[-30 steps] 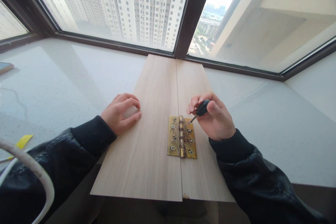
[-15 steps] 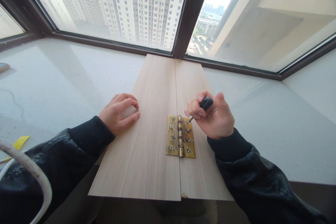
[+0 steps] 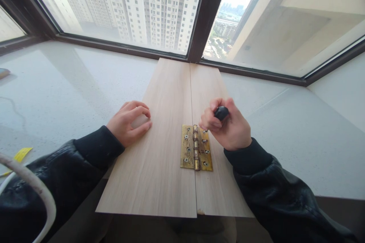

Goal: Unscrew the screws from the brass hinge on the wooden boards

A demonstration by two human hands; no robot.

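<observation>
My right hand (image 3: 226, 127) is closed round the black handle of a screwdriver (image 3: 221, 113), above the upper right of a brass hinge (image 3: 189, 159). Its tip is hidden by my fingers, near the top right screw (image 3: 205, 131). The worn hinge spans the seam between a wide wooden board (image 3: 159, 174) and a narrower wooden board (image 3: 222, 193); several cross-head screws sit in its holes. My left hand (image 3: 129, 123) rests on the left edge of the wide board, fingers curved and apart, holding nothing.
Both boards lie on a white speckled sill (image 3: 85, 79) and overhang its front edge. Dark window frames (image 3: 196, 19) rise behind them. At lower left are a white curved tube (image 3: 42, 193) and a yellow tag (image 3: 23, 155). Part of an unclear object (image 3: 4, 73) shows at far left.
My right hand has turned and shifted slightly left with the screwdriver, and the shaft that showed before is now covered. My left hand, the hinge and the boards stay in place.
</observation>
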